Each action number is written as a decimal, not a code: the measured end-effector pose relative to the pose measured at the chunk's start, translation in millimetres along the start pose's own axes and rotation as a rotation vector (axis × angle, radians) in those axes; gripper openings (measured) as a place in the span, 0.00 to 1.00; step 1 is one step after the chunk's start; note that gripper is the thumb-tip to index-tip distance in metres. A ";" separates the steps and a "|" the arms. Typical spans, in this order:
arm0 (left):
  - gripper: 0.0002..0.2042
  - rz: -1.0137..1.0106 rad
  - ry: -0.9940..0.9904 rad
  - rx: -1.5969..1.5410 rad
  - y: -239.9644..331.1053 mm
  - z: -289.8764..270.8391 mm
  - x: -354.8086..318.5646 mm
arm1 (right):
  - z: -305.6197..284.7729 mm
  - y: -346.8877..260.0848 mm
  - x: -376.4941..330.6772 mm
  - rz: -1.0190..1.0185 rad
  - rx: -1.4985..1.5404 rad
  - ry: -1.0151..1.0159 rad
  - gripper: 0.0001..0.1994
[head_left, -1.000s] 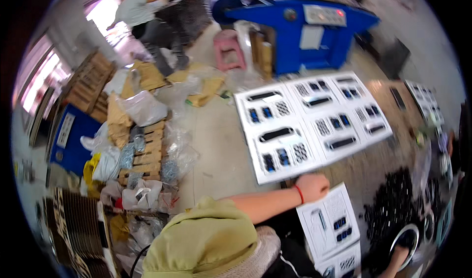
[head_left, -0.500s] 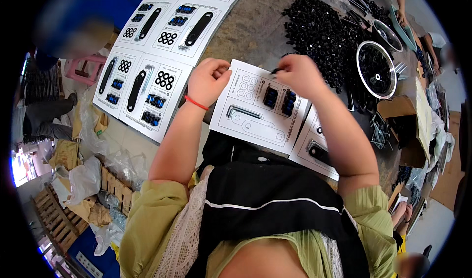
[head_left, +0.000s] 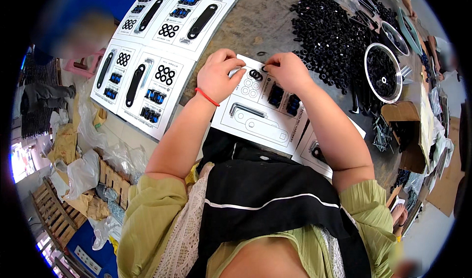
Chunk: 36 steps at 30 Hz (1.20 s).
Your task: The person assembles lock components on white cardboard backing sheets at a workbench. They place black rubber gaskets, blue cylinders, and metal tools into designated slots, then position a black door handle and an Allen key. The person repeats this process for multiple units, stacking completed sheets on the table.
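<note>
Tabletop (head_left: 226, 37), brown and worn, is partly covered by packed sheets and loose hardware around a white card (head_left: 260, 101). To the left of the card, a large sheet of joined panels (head_left: 160, 51) is laid out, with black bars, rings and dark bolts set on its panels. Beyond the card and to its right, a heap of small black parts (head_left: 327, 42) is spread. Farther right of the card, a cardboard box (head_left: 400, 111) is placed, and a metal bowl (head_left: 388, 99) filled with dark pieces is set near it.

At the card's far left corner, the left hand (head_left: 221, 78) is held with thumb and forefinger apart; whether the corner is touched cannot be told. At the card's far edge, the right hand (head_left: 292, 74) is held with its fingertips brought together on a small dark piece (head_left: 265, 68). On the right half of the card, two bundles of dark bolts (head_left: 275, 95) are laid side by side, the farther one partly shaded. Bent metal keys (head_left: 248, 109) are laid across the card's left half. Black rings (head_left: 255, 76) are gathered on the card's printed circles, between the hands. Just beyond the card, one loose ring (head_left: 261, 53) is left on bare wood.
</note>
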<state>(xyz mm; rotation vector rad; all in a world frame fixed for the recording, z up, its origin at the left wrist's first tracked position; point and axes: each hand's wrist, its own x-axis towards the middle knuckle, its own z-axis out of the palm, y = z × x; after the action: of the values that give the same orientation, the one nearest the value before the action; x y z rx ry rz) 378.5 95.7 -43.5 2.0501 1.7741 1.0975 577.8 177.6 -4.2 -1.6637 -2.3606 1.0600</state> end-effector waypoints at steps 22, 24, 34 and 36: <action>0.07 0.081 -0.085 -0.006 -0.4 9.3 9.0 | 11.7 -14.3 -38.1 -0.092 -0.269 0.059 0.07; 0.08 0.108 -0.132 -0.024 0.6 5.5 7.7 | 16.3 -12.9 -38.5 -0.139 -0.251 0.084 0.08; 0.06 0.108 -0.148 -0.013 -2.2 5.6 4.4 | 24.6 -15.1 -36.9 -0.124 -0.264 0.090 0.09; 0.05 0.104 -0.146 -0.018 -3.5 6.5 4.9 | 25.3 -20.0 -36.6 -0.112 -0.255 0.079 0.09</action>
<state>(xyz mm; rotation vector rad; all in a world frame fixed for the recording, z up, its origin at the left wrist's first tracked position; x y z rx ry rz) 380.1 103.0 -48.2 2.1728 1.5991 0.9590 566.1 130.4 -0.4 -1.5879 -2.5906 0.6863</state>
